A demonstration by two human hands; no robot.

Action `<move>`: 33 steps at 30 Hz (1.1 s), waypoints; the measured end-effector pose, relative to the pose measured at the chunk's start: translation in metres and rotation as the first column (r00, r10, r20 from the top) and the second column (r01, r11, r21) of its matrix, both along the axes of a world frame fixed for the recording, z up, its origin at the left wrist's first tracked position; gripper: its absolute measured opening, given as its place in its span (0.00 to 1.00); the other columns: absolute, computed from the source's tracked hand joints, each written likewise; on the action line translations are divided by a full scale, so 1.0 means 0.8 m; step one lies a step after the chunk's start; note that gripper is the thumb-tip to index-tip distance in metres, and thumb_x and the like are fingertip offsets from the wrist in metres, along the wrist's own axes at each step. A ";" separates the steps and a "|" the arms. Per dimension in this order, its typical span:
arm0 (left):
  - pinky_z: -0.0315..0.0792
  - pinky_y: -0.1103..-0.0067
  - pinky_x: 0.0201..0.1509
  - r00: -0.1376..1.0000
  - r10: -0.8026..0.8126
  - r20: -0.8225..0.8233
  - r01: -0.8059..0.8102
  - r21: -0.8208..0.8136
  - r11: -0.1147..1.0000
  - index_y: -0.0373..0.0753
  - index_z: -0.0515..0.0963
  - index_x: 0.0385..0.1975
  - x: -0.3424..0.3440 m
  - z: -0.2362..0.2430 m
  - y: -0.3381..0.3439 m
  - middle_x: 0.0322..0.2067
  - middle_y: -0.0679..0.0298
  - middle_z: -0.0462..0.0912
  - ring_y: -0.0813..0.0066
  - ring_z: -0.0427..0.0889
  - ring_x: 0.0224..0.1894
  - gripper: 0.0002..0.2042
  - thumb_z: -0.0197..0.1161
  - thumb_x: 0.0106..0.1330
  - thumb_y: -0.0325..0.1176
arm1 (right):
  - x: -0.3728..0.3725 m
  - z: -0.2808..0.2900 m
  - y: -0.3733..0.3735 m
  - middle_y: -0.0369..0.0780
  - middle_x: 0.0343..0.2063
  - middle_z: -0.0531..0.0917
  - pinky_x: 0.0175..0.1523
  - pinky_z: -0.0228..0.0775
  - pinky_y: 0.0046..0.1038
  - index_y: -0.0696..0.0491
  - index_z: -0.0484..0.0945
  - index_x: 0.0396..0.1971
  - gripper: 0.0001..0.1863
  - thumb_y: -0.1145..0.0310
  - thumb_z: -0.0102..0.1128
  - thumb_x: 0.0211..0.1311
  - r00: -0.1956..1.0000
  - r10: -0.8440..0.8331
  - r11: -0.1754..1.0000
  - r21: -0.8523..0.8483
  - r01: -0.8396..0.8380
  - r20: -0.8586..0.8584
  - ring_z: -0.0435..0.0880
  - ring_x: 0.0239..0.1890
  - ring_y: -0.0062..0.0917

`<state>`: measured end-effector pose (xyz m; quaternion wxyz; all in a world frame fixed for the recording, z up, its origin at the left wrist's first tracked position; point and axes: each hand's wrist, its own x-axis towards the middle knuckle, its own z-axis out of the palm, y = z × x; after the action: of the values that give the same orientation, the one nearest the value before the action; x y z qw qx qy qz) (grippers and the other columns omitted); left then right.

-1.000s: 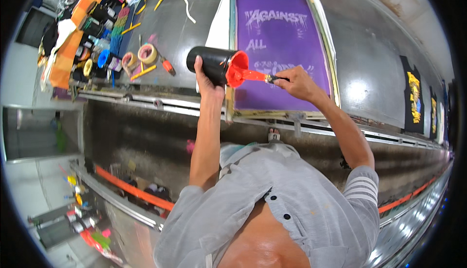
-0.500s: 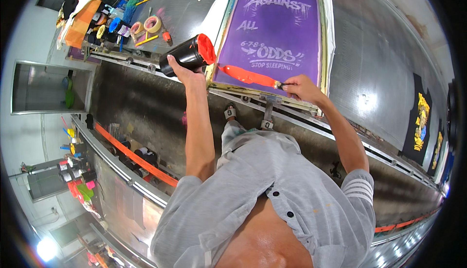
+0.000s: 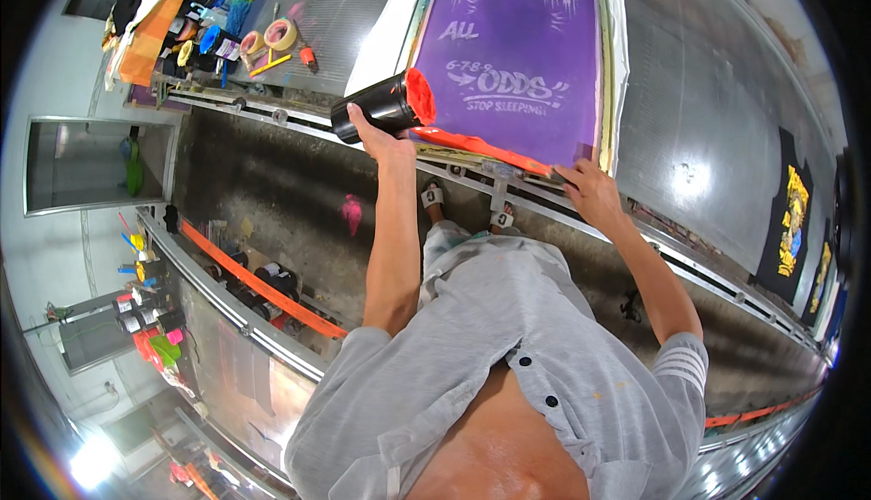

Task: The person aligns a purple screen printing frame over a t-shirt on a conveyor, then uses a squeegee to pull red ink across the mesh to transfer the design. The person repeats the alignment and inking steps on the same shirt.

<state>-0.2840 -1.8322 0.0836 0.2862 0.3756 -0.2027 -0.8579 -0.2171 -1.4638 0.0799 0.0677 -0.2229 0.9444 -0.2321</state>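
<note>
My left hand (image 3: 377,137) grips a tilted black tub (image 3: 367,119), its open mouth full of thick red ink, beside the lower left corner of a purple printing screen (image 3: 519,46) with pale lettering. A long spatula (image 3: 481,150) coated in red ink lies along the screen's near edge, over the inner rim. My right hand (image 3: 592,187) is closed on the spatula's handle at the lower right corner. The screen sits on white material (image 3: 612,64) on a grey metal table.
At upper left are tape rolls (image 3: 279,34), several ink pots (image 3: 218,42), yellow-handled squeegees (image 3: 270,64) and orange cloth (image 3: 145,55). Dark printed garments (image 3: 785,210) lie at right. A metal rail (image 3: 245,105) runs along the table front. Another bench (image 3: 236,355) with an orange beam stands lower left.
The spatula came out of the tub and moved down to the screen's near edge. My right hand moved right and down; my left hand lowered, then shifted slightly right with the tub.
</note>
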 end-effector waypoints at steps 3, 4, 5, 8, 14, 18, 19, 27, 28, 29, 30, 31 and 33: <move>0.80 0.65 0.54 0.999 -0.035 -0.005 0.035 -0.012 0.999 0.42 0.71 0.58 -0.002 -0.011 -0.002 0.53 0.62 0.79 0.64 0.82 0.51 0.30 0.66 0.63 0.55 | 0.005 0.026 0.039 0.41 0.38 0.82 0.45 0.75 0.37 0.45 0.84 0.48 0.17 0.70 0.66 0.56 0.993 -0.014 0.999 -0.028 0.017 0.121 0.82 0.40 0.36; 0.80 0.65 0.54 0.998 -0.064 -0.010 0.064 -0.010 0.998 0.42 0.71 0.58 -0.004 -0.015 0.000 0.53 0.62 0.79 0.64 0.82 0.51 0.30 0.66 0.63 0.55 | -0.005 0.040 0.056 0.41 0.37 0.82 0.45 0.75 0.37 0.46 0.85 0.47 0.17 0.70 0.66 0.56 0.986 -0.012 1.000 -0.016 0.015 0.167 0.82 0.39 0.36; 0.80 0.65 0.55 0.996 -0.091 -0.016 0.090 -0.011 0.996 0.42 0.71 0.58 -0.006 -0.017 0.000 0.53 0.62 0.79 0.64 0.82 0.51 0.30 0.66 0.63 0.55 | -0.016 0.056 0.066 0.41 0.36 0.83 0.44 0.75 0.36 0.46 0.85 0.47 0.17 0.70 0.65 0.56 0.977 -0.008 1.000 -0.009 0.010 0.212 0.82 0.38 0.36; 0.79 0.64 0.56 0.988 -0.151 -0.032 0.151 -0.011 0.988 0.43 0.71 0.58 -0.007 -0.014 0.008 0.52 0.62 0.79 0.65 0.82 0.51 0.29 0.66 0.63 0.55 | -0.036 0.118 0.077 0.40 0.34 0.83 0.43 0.74 0.36 0.45 0.85 0.46 0.16 0.70 0.65 0.56 0.968 -0.043 0.999 -0.002 0.045 0.247 0.82 0.36 0.35; 0.75 0.62 0.58 0.944 -0.303 -0.129 0.299 -0.046 0.953 0.45 0.76 0.51 0.000 -0.007 0.033 0.48 0.64 0.81 0.64 0.80 0.51 0.24 0.59 0.66 0.57 | -0.058 0.152 0.018 0.39 0.35 0.83 0.41 0.74 0.36 0.45 0.84 0.48 0.17 0.69 0.62 0.58 1.000 0.003 0.989 -0.146 -0.002 0.006 0.83 0.37 0.34; 0.75 0.63 0.58 0.836 -0.463 -0.294 0.454 -0.101 0.885 0.45 0.75 0.54 0.016 0.019 0.057 0.49 0.64 0.80 0.63 0.79 0.52 0.26 0.61 0.64 0.58 | -0.071 0.101 -0.037 0.40 0.34 0.84 0.37 0.75 0.32 0.53 0.83 0.47 0.15 0.72 0.63 0.58 0.960 0.097 0.954 -0.249 -0.165 -0.263 0.82 0.32 0.32; 0.75 0.63 0.58 0.814 -0.489 -0.314 0.462 -0.161 0.872 0.44 0.74 0.55 0.019 0.026 0.059 0.50 0.63 0.80 0.63 0.79 0.53 0.27 0.62 0.64 0.58 | -0.074 0.089 -0.052 0.40 0.33 0.84 0.35 0.74 0.30 0.55 0.83 0.46 0.14 0.72 0.63 0.59 0.948 0.135 0.933 -0.286 -0.220 -0.289 0.82 0.30 0.30; 0.72 0.64 0.61 0.892 -0.403 -0.205 0.324 -0.331 0.886 0.42 0.69 0.60 0.007 0.047 0.070 0.54 0.61 0.76 0.63 0.76 0.57 0.29 0.53 0.70 0.59 | -0.061 0.024 -0.050 0.36 0.22 0.82 0.23 0.62 0.19 0.63 0.84 0.45 0.14 0.71 0.60 0.64 0.597 0.368 0.661 -0.652 0.371 0.713 0.72 0.18 0.14; 0.72 0.64 0.62 0.904 -0.377 -0.200 0.298 -0.336 0.893 0.42 0.69 0.60 0.006 0.045 0.066 0.54 0.61 0.76 0.63 0.75 0.57 0.29 0.53 0.70 0.59 | -0.056 0.024 -0.042 0.36 0.22 0.82 0.23 0.62 0.19 0.64 0.83 0.45 0.15 0.70 0.60 0.64 0.583 0.347 0.649 -0.637 0.417 0.735 0.72 0.18 0.14; 0.72 0.64 0.62 0.916 -0.351 -0.195 0.272 -0.342 0.899 0.42 0.69 0.60 0.005 0.043 0.061 0.54 0.61 0.75 0.63 0.75 0.57 0.29 0.53 0.70 0.59 | -0.052 0.028 -0.032 0.37 0.22 0.82 0.23 0.63 0.19 0.64 0.83 0.46 0.15 0.70 0.61 0.64 0.567 0.326 0.634 -0.620 0.462 0.756 0.72 0.18 0.14; 0.71 0.64 0.62 0.928 -0.326 -0.181 0.259 -0.314 0.913 0.41 0.68 0.60 0.001 0.042 0.056 0.55 0.60 0.75 0.62 0.75 0.58 0.29 0.52 0.71 0.59 | -0.049 0.030 -0.022 0.37 0.23 0.82 0.23 0.63 0.19 0.65 0.83 0.47 0.16 0.70 0.61 0.63 0.550 0.305 0.618 -0.601 0.507 0.778 0.72 0.18 0.14; 0.72 0.65 0.62 0.930 -0.309 -0.201 0.241 -0.303 0.922 0.40 0.69 0.59 -0.002 0.037 0.052 0.54 0.60 0.76 0.63 0.76 0.57 0.29 0.55 0.70 0.57 | -0.046 0.032 -0.005 0.37 0.23 0.82 0.23 0.64 0.18 0.64 0.83 0.47 0.16 0.70 0.61 0.63 0.576 0.275 0.648 -0.591 0.480 0.770 0.72 0.18 0.14; 0.74 0.67 0.61 0.932 -0.270 -0.240 0.197 -0.287 0.937 0.38 0.69 0.59 -0.006 0.024 0.041 0.53 0.61 0.77 0.65 0.79 0.55 0.30 0.63 0.67 0.54 | -0.051 0.031 0.026 0.38 0.24 0.83 0.24 0.65 0.18 0.64 0.83 0.47 0.17 0.69 0.62 0.62 0.628 0.225 0.708 -0.568 0.420 0.745 0.73 0.19 0.14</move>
<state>-0.2890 -1.7995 0.1029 0.2531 0.1848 -0.3141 -0.8962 -0.2577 -1.4431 0.1048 0.3607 -0.0530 0.6707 -0.6459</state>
